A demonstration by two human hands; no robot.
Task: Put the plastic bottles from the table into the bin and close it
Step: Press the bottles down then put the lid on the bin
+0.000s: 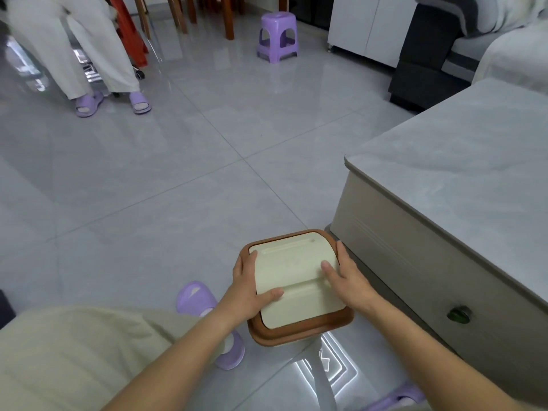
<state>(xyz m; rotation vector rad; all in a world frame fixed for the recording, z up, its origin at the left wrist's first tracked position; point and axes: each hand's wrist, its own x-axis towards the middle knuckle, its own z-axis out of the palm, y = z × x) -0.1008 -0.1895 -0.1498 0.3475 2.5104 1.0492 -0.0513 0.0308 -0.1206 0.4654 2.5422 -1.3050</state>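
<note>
A small bin (299, 330) with a brown rim stands on the floor beside the table's near corner. Its cream lid (293, 280) lies flat in the rim. My left hand (252, 287) grips the lid's left edge, thumb resting on top. My right hand (341, 277) holds the right edge, fingers spread over the lid. No plastic bottles are visible on the grey table (462, 173) or anywhere else.
The table has a drawer with a dark knob (458, 315). A seated person's legs in purple slippers (112, 103) are at the far left. A purple stool (277, 37) stands far ahead, a sofa (444, 48) far right. My own slippered foot (207, 315) is beside the bin.
</note>
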